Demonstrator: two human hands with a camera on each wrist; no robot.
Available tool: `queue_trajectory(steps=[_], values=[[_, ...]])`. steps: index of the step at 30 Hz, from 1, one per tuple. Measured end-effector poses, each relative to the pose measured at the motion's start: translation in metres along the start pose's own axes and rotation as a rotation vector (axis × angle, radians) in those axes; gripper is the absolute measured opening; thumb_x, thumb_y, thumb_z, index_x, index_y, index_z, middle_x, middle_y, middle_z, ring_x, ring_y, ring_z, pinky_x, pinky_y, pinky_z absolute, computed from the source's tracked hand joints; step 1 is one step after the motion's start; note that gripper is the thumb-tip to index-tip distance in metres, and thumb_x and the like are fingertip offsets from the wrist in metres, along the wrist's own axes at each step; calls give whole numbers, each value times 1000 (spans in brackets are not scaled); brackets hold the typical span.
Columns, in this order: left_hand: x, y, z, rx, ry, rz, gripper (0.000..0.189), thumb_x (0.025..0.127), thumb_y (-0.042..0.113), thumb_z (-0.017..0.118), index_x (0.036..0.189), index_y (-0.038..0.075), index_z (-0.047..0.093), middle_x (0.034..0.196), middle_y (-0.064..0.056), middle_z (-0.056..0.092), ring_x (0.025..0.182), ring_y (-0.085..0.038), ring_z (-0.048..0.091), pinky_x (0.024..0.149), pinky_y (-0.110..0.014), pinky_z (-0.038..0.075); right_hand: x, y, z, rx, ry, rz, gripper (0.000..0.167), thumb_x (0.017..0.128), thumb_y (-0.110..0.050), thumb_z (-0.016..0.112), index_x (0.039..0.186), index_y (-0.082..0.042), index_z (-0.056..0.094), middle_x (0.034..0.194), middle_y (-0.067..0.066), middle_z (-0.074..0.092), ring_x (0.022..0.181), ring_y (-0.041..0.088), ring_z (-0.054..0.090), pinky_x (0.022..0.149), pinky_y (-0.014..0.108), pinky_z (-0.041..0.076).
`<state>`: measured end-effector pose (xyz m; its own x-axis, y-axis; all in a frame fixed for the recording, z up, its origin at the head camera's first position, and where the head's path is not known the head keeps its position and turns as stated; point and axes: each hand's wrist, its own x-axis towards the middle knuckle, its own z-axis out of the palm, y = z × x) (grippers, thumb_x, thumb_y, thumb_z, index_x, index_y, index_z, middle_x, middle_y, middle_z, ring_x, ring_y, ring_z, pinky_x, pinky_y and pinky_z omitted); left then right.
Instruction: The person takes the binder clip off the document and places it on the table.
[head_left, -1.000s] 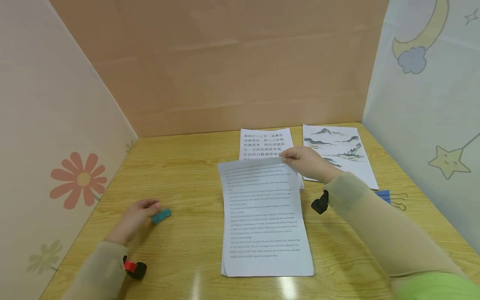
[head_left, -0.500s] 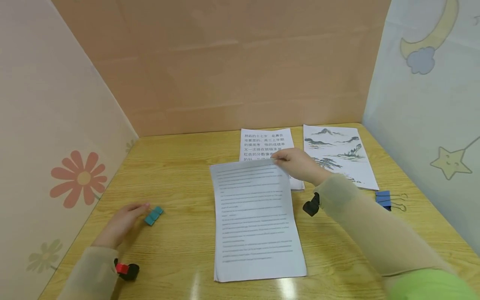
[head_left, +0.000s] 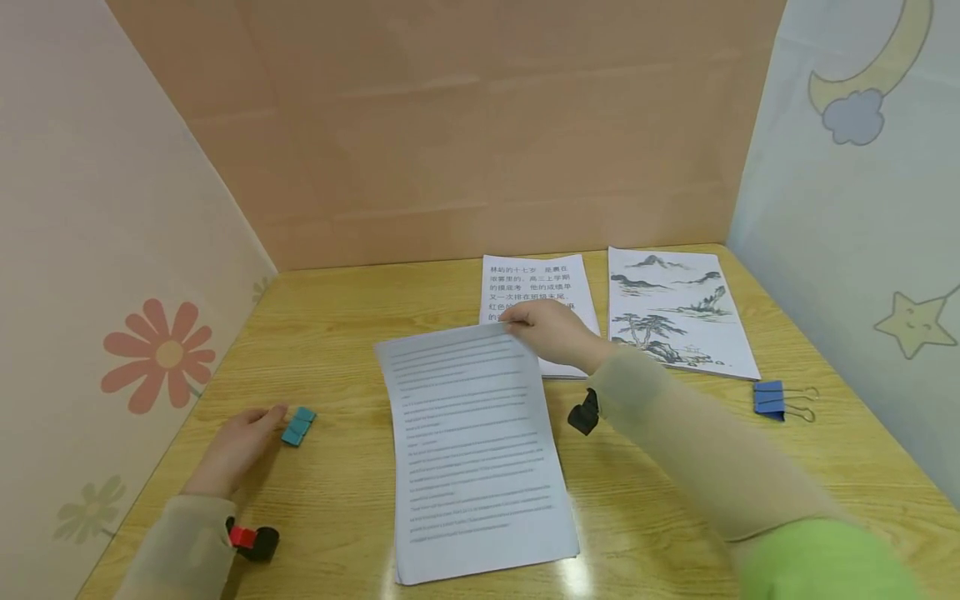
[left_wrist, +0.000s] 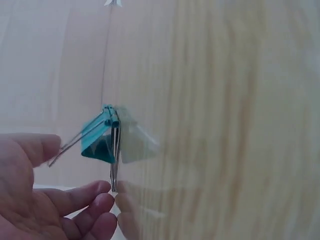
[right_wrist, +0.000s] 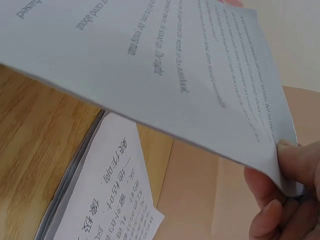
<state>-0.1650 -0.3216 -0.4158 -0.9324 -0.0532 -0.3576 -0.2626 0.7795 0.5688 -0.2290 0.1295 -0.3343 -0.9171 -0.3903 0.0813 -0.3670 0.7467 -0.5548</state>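
Observation:
My right hand (head_left: 551,329) pinches the top right corner of a stack of printed paper (head_left: 480,450). In the right wrist view, the thumb lies on the printed face (right_wrist: 165,65) and curled fingers are behind it. The stack's top edge is raised and overlaps the Chinese-text sheets behind. Whether its bottom edge touches the table cannot be told. On the left, my left hand (head_left: 240,446) has thumb and fingers at the wire handles of a teal binder clip (left_wrist: 100,140). The clip (head_left: 298,426) rests on the wooden table.
Chinese-text sheets (head_left: 536,279) lie at the back, partly hidden by my right hand and the stack. To their right are sheets with a landscape painting (head_left: 660,287). A blue binder clip (head_left: 769,400) lies near the right wall. Walls stand on both sides and behind.
My right hand has moved left with the paper stack, which now leans slightly. My left hand has drawn back a little to the left, and the teal clip has shifted left and turned.

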Motion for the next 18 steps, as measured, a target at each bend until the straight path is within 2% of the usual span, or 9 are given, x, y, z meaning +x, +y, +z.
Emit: queue_trajectory(steps=[1, 3, 5, 8, 10, 11, 13, 16, 18], values=[[0, 0, 0, -1, 7, -1, 95, 95, 67, 23, 145, -13, 22, 146, -38, 23, 131, -56, 24, 102, -65, 28, 2, -2, 2, -4, 2, -4, 26, 98, -15, 55, 120, -10, 68, 119, 6, 66, 114, 23, 59, 95, 41, 47], [0, 2, 2, 3, 66, 11, 92, 96, 65, 25, 146, -12, 20, 145, -38, 25, 129, -56, 25, 100, -65, 30, 5, -5, 5, -1, 0, -12, 25, 98, -16, 55, 119, -11, 68, 118, 5, 67, 112, 22, 60, 93, 40, 47], [-1, 7, 5, 12, 177, 61, 86, 98, 60, 29, 147, -10, 23, 142, -38, 29, 124, -55, 31, 94, -65, 34, 8, -9, 9, 2, -2, -18, 25, 98, -16, 54, 118, -11, 68, 117, 4, 67, 110, 21, 60, 93, 39, 47], [-8, 24, 15, 36, 392, 233, 71, 100, 48, 42, 144, -7, 35, 133, -34, 40, 113, -49, 41, 84, -61, 38, 13, -15, 13, 11, -6, -21, 24, 99, -16, 54, 117, -12, 69, 115, 3, 68, 106, 19, 61, 90, 38, 48], [-14, 40, 25, 42, 466, 386, 57, 99, 38, 51, 138, -3, 45, 127, -28, 46, 107, -43, 45, 80, -57, 39, 17, -19, 15, 15, -6, -26, 23, 99, -17, 54, 116, -12, 69, 112, 2, 68, 101, 18, 62, 88, 37, 48], [-18, 48, 31, 57, 482, 470, 50, 98, 33, 56, 134, -2, 51, 125, -26, 49, 106, -40, 46, 80, -56, 39, 19, -20, 17, 19, -7, -28, 23, 99, -17, 54, 115, -12, 69, 110, 2, 68, 99, 17, 62, 87, 36, 48], [-26, 64, 43, 74, 437, 634, 39, 94, 23, 64, 125, 1, 59, 122, -20, 55, 108, -38, 48, 84, -56, 37, 23, -24, 20, 22, -12, -38, 22, 99, -17, 54, 113, -11, 70, 106, 1, 69, 93, 17, 62, 84, 36, 49], [-38, 81, 63, 148, 317, 857, 25, 85, 16, 74, 108, 7, 68, 116, -10, 60, 108, -32, 52, 88, -54, 38, 30, -28, 26, 14, -21, -50, 23, 99, -18, 54, 113, -12, 70, 106, 1, 69, 94, 16, 62, 85, 35, 49], [-46, 88, 76, 194, 212, 959, 18, 81, 15, 78, 97, 14, 69, 112, -3, 61, 107, -26, 53, 89, -49, 39, 34, -31, 29, 2, -24, -56, 23, 99, -19, 54, 114, -12, 70, 107, 1, 69, 97, 16, 62, 87, 35, 48]])
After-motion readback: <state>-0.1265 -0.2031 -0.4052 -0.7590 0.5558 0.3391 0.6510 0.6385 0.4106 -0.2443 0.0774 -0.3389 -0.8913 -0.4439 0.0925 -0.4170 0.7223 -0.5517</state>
